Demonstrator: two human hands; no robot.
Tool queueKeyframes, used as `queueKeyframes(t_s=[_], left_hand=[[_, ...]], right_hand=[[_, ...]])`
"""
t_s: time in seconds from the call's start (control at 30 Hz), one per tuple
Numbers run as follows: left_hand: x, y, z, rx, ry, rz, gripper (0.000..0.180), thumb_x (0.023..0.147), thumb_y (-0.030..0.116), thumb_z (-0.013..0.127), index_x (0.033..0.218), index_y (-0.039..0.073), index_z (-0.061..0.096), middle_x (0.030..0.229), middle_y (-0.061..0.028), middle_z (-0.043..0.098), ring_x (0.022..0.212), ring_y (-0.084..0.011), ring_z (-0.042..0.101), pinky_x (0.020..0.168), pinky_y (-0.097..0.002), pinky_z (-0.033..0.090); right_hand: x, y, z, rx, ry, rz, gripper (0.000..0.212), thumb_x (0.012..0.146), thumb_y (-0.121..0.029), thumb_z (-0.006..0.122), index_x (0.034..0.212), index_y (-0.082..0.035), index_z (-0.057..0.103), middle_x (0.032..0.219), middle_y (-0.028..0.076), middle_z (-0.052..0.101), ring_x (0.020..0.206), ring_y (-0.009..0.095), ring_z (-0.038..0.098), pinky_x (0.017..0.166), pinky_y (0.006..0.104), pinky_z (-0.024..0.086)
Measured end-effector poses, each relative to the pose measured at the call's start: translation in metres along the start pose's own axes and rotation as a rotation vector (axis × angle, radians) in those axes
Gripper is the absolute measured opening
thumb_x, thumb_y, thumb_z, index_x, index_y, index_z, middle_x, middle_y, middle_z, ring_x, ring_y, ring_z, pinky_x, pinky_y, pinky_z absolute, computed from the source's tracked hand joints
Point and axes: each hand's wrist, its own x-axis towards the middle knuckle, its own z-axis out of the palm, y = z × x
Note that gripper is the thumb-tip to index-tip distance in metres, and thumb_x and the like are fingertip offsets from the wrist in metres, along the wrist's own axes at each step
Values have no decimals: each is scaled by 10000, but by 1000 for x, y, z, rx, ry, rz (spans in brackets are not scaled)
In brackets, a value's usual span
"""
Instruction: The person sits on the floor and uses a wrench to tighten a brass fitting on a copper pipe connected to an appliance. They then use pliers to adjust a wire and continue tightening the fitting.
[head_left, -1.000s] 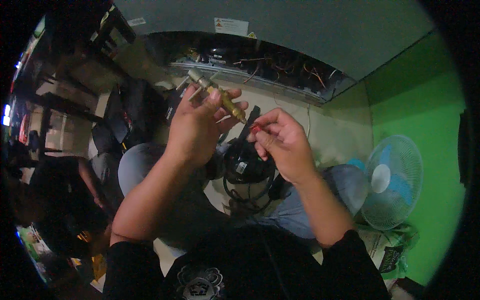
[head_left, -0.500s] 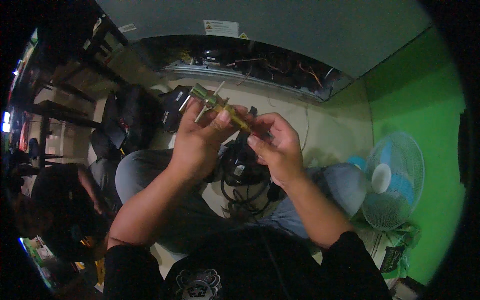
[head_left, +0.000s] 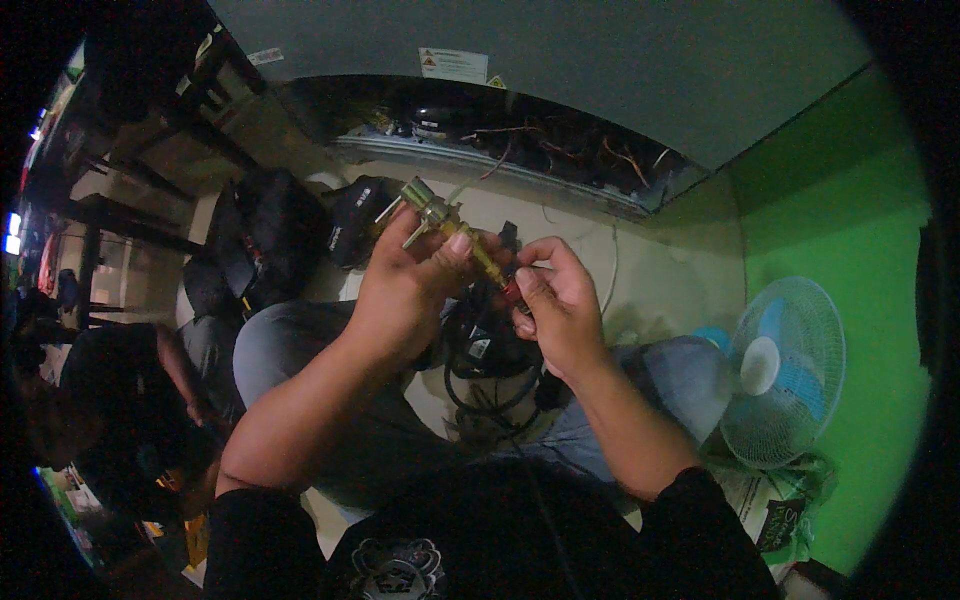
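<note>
The brass fitting [head_left: 488,263] is held in mid-air in front of the person's lap, tilted so that one end points up to the left and the other down to the right. Its slim body is dull yellow; the upper end is a thicker, silvery cylinder [head_left: 424,200] with thin pale rods jutting out crosswise. At the lower end sits a small red piece [head_left: 512,291]; from here I can't tell whether it is fastened on or just pressed there.

The left hand [head_left: 408,280] is wrapped around the brass body, its thumb lying along the top. The right hand [head_left: 565,305] pinches the red piece between thumb and curled fingers.

Below the hands, between the grey-trousered knees, lies a black device [head_left: 482,345] with a looped black cable. Ahead stands a big grey appliance [head_left: 620,90], its low bay showing dark parts and loose wires. A white fan with blue blades [head_left: 785,372] is near the right knee, by the green wall [head_left: 845,210]; black bags [head_left: 270,215] sit on the left.
</note>
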Motion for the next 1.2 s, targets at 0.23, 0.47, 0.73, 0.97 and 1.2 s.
queueKeyframes(t_s=[0.23,0.47,0.73,0.97,1.2], left_hand=[[0,-3,-2,38,19,-14,309,974,86,611,1232,11,459,1128,-187,650,1033,-293,674,918,-411,546],[1,-3,-6,78,43,1,344,993,124,582,1296,41,442,1147,-204,644,1089,-362,656,946,-489,523],[1,-3,-11,46,20,-41,308,990,107,583,1260,41,452,1131,-197,649,1054,-360,671,936,-497,534],[1,-1,-13,27,18,-17,309,970,83,604,1244,53,465,1100,-193,661,1049,-360,675,932,-486,540],[0,-1,-12,28,22,-41,300,978,93,603,1248,61,474,1096,-179,665,1046,-327,675,914,-455,553]], right_hand=[[0,-3,-1,11,-32,54,198,1021,-134,540,1184,-79,442,798,17,566,580,50,446,461,210,338],[2,-3,2,37,-62,45,201,1031,-204,538,1200,-115,475,912,23,578,596,52,426,470,204,327],[3,2,2,70,-59,120,173,1032,-161,510,1194,-104,484,983,65,600,573,54,425,454,213,331],[5,1,6,99,-86,143,199,1023,-185,551,1190,-98,483,887,83,640,555,62,432,441,210,310],[2,3,11,134,3,165,183,1031,-195,538,1173,-92,484,857,78,646,561,60,442,449,202,319]])
